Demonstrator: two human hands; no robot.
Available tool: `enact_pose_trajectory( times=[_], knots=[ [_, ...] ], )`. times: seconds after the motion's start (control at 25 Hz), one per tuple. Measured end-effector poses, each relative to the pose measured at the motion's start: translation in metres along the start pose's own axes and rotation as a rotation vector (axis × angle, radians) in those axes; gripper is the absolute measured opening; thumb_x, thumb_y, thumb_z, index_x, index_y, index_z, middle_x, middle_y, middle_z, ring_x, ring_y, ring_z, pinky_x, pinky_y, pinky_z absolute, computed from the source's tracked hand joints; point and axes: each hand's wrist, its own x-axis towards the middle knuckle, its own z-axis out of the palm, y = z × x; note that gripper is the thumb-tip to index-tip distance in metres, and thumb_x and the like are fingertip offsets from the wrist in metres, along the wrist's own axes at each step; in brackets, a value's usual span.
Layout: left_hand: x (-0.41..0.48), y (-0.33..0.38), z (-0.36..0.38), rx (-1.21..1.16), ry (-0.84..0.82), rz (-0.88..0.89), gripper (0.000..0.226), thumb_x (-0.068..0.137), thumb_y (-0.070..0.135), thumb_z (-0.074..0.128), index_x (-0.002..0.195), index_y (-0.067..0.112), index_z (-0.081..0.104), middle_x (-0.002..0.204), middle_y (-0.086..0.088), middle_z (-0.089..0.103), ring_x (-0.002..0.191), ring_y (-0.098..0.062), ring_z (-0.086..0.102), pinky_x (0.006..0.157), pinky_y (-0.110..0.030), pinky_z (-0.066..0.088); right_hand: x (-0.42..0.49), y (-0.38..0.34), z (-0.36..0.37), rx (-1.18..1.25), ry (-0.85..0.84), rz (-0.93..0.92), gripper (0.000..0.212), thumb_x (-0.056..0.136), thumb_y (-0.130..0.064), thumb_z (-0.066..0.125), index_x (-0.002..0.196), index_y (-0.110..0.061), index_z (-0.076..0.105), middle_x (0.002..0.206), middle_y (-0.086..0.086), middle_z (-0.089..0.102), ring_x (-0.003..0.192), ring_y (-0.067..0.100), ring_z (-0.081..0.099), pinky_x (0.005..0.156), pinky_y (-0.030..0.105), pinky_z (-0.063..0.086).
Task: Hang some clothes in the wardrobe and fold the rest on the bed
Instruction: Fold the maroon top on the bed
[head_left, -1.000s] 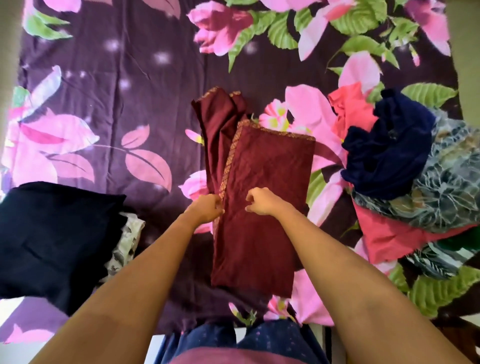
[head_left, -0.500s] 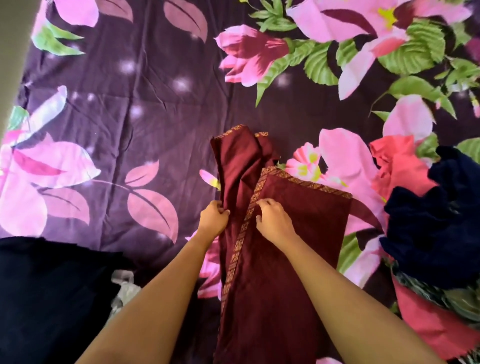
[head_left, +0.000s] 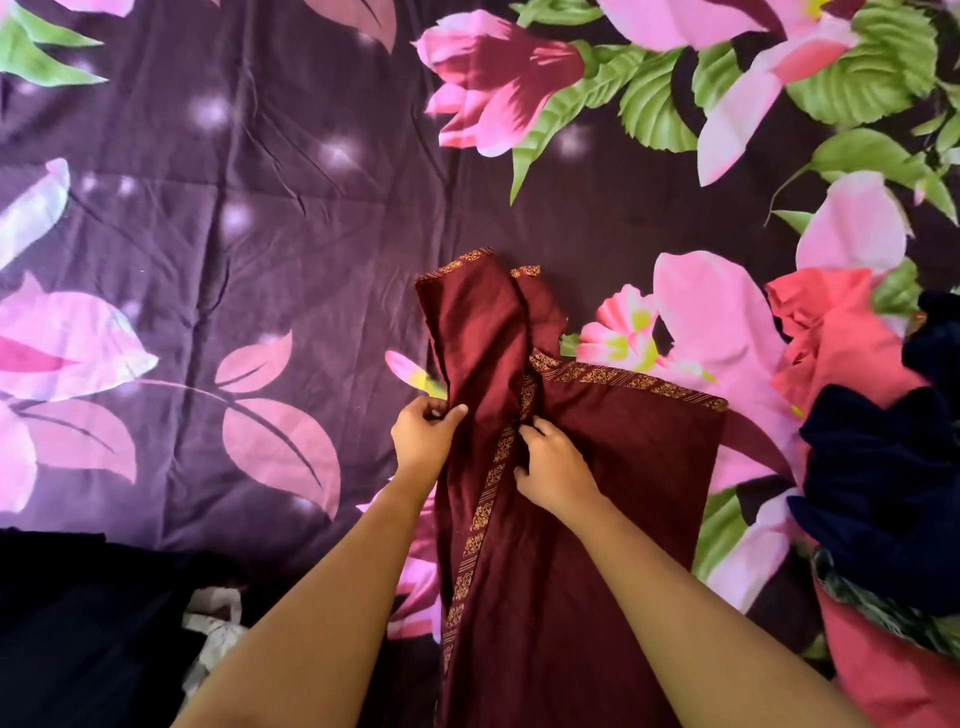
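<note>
The maroon garment (head_left: 597, 519) with gold trim is laid partly folded on the floral bedsheet (head_left: 260, 208), near mid-bed. Its left edge is pinched between the thumb and curled fingers of the left hand (head_left: 423, 434); the trimmed fold is gripped by the curled fingers of the right hand (head_left: 553, 467). A navy garment (head_left: 883, 467) and a coral garment (head_left: 841, 332) are heaped at the right.

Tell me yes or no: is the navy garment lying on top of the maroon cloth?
No, the navy garment lies off to the right, with bare bedsheet between it and the maroon cloth.
</note>
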Motion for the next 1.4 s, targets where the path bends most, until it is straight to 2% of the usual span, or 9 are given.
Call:
enact_pose_trajectory(
  times=[0.32,0.44,0.56,0.72,0.84,0.96,1.04,1.16,1.4],
  knots=[
    [-0.006,0.032,-0.028,-0.804,-0.480,-0.390,0.026,0.082,0.016,0.062,0.106,0.006,0.066,0.091,-0.010,0.072,0.077,-0.020,0.070,0.072,-0.031,0.058,0.003,-0.003,0.003,-0.037,-0.018,0.024,0.061,0.088,-0.017,0.056,0.143,-0.008,0.033,0.154,0.011,0.025,0.141,0.025,0.025,0.112,0.041,0.028],
    [-0.009,0.035,-0.043,-0.925,-0.440,-0.328,0.042,0.072,0.014,0.067,0.113,0.005,0.065,0.097,-0.011,0.071,0.088,-0.024,0.067,0.088,-0.039,0.054,0.002,-0.004,0.001,-0.006,-0.012,0.020,0.062,0.088,-0.016,0.057,0.144,-0.009,0.032,0.155,0.011,0.023,0.141,0.024,0.023,0.113,0.040,0.026],
    [-0.024,0.050,-0.046,-0.963,-0.243,-0.049,0.026,0.082,-0.008,0.056,0.079,0.011,0.074,0.075,-0.002,0.072,0.075,-0.015,0.068,0.075,-0.027,0.057,-0.005,0.007,0.005,0.191,-0.048,-0.008,0.063,0.089,-0.013,0.059,0.146,-0.011,0.032,0.157,0.009,0.020,0.145,0.023,0.015,0.118,0.039,0.014],
    [-0.059,0.062,-0.024,-0.400,-0.130,0.458,0.016,0.077,-0.012,0.061,0.089,-0.002,0.064,0.078,-0.004,0.069,0.069,-0.007,0.063,0.074,-0.024,0.052,-0.031,0.024,0.008,1.109,0.310,0.171,0.020,0.086,-0.001,0.063,0.106,-0.007,0.064,0.110,0.011,0.066,0.102,0.005,0.064,0.104,0.034,0.041],
    [-0.095,0.047,0.015,0.251,-0.240,1.100,0.034,0.057,-0.023,0.050,0.087,-0.011,0.061,0.082,-0.026,0.066,0.073,-0.028,0.065,0.072,-0.020,0.044,-0.057,0.046,0.002,1.832,0.411,0.478,0.020,0.098,-0.027,0.048,0.094,-0.011,0.060,0.091,0.012,0.065,0.083,0.019,0.065,0.082,0.039,0.050],
    [-0.130,0.016,0.055,0.888,-0.702,1.177,0.068,0.074,-0.016,0.041,0.140,-0.002,0.035,0.151,-0.022,0.027,0.140,-0.033,0.028,0.114,-0.043,0.018,-0.091,0.082,0.006,2.289,0.355,0.562,0.052,0.091,-0.058,0.034,0.091,-0.015,0.062,0.089,0.011,0.065,0.076,0.024,0.064,0.070,0.034,0.049],
    [-0.135,-0.012,0.066,1.217,-0.812,1.067,0.072,0.088,-0.006,0.033,0.151,0.018,0.008,0.159,-0.006,-0.001,0.146,-0.022,-0.001,0.116,-0.042,0.000,-0.109,0.100,0.011,2.387,0.376,0.505,0.057,0.076,-0.065,0.042,0.090,-0.019,0.073,0.090,0.008,0.072,0.076,0.024,0.069,0.077,0.034,0.050],
    [-0.145,-0.037,0.072,1.381,-0.866,1.046,0.075,0.088,-0.009,0.031,0.151,0.021,0.004,0.159,-0.007,-0.003,0.146,-0.022,-0.005,0.116,-0.040,-0.003,-0.120,0.120,0.026,2.258,0.378,0.511,0.056,0.079,-0.057,0.058,0.114,-0.015,0.068,0.108,0.009,0.070,0.098,0.026,0.066,0.095,0.041,0.048],
    [-0.152,-0.046,0.070,1.137,-0.624,1.122,0.069,0.072,-0.007,0.044,0.138,0.012,0.046,0.149,-0.015,0.034,0.137,-0.033,0.034,0.113,-0.049,0.020,-0.120,0.124,0.048,1.539,0.437,0.582,0.037,0.069,0.012,0.073,0.100,-0.006,0.062,0.091,0.007,0.069,0.082,0.020,0.065,0.075,0.029,0.054]
  ],
)
